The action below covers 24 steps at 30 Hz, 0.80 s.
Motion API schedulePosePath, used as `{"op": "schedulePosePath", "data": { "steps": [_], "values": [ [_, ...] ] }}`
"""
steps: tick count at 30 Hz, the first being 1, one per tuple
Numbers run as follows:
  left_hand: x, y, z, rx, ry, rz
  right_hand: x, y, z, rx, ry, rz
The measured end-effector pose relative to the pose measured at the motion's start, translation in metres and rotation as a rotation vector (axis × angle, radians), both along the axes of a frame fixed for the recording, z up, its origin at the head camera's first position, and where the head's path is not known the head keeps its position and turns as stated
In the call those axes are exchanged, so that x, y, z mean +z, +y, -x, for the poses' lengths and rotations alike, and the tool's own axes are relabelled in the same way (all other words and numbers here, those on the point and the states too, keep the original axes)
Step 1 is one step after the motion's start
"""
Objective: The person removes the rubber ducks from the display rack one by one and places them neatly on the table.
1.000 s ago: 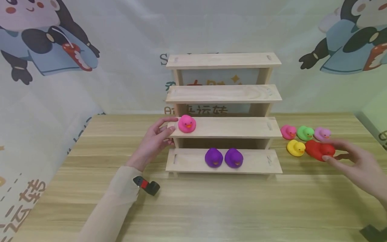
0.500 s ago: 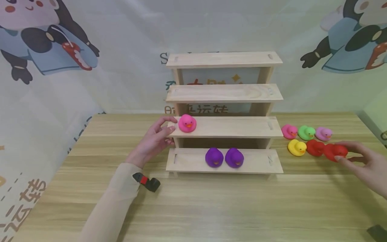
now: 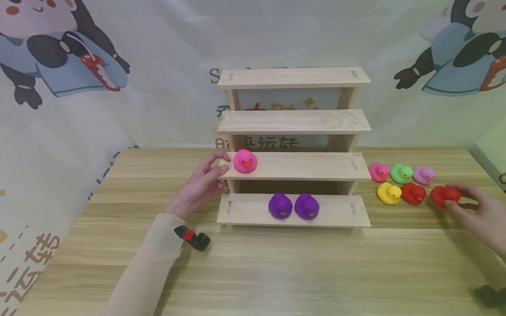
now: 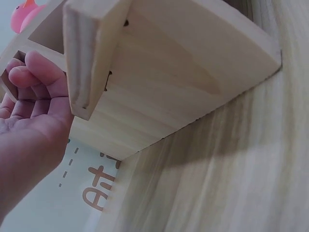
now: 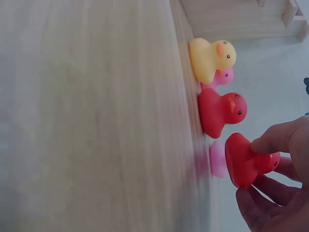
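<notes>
In the head view my right hand (image 3: 480,215) pinches a red rubber duck (image 3: 442,196) between thumb and fingers. The right wrist view shows this duck (image 5: 246,159) held just above the table, its flat base tilted. A second red duck (image 3: 413,193) sits beside a yellow duck (image 3: 389,193). Behind them stand a pink duck (image 3: 380,172), a green duck (image 3: 401,174) and a lilac duck (image 3: 424,175). My left hand (image 3: 201,182) grips the left end of a tiered wooden shelf (image 3: 300,166), close to a bright pink duck (image 3: 245,161) on that tier.
Two purple ducks (image 3: 293,206) sit on the lowest tier (image 3: 336,211). Higher up are the third tier (image 3: 292,122) and the top tier (image 3: 292,77). The shelf stands on a wood-grain table (image 3: 276,272), before a printed cloth backdrop (image 3: 170,66).
My right hand has moved right with the red duck, away from the other red duck, so a gap now shows between them. The left hand has stayed at the shelf end.
</notes>
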<state>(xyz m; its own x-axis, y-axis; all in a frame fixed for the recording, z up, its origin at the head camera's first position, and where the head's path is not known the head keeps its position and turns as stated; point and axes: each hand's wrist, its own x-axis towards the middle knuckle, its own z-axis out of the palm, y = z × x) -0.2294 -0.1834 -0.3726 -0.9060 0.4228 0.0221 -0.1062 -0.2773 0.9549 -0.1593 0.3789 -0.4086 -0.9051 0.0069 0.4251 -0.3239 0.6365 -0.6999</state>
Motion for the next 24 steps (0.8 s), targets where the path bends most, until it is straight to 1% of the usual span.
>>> {"op": "schedulePosePath", "data": {
  "steps": [5, 7, 13, 16, 19, 22, 24],
  "values": [
    [-0.001, -0.001, -0.001, 0.017, 0.004, -0.003, -0.002, 0.005, 0.009, -0.029, -0.12, -0.092],
    [-0.002, 0.0, -0.001, 0.019, 0.008, -0.004, -0.003, 0.005, 0.013, -0.031, -0.155, -0.121],
    [-0.002, 0.002, 0.0, 0.012, 0.009, -0.021, -0.001, 0.002, 0.018, -0.041, -0.268, -0.154],
    [-0.002, 0.001, 0.0, 0.014, 0.008, -0.024, -0.001, 0.002, 0.019, -0.034, -0.286, -0.16],
    [-0.002, 0.002, 0.0, 0.014, 0.009, -0.023, -0.002, 0.003, 0.017, -0.035, -0.279, -0.128],
    [-0.002, 0.002, -0.001, 0.014, 0.009, -0.022, -0.001, 0.006, 0.014, -0.055, -0.281, -0.08],
    [-0.003, 0.002, -0.001, 0.021, 0.01, -0.019, 0.001, 0.007, 0.012, -0.076, -0.277, -0.066]
  ]
}}
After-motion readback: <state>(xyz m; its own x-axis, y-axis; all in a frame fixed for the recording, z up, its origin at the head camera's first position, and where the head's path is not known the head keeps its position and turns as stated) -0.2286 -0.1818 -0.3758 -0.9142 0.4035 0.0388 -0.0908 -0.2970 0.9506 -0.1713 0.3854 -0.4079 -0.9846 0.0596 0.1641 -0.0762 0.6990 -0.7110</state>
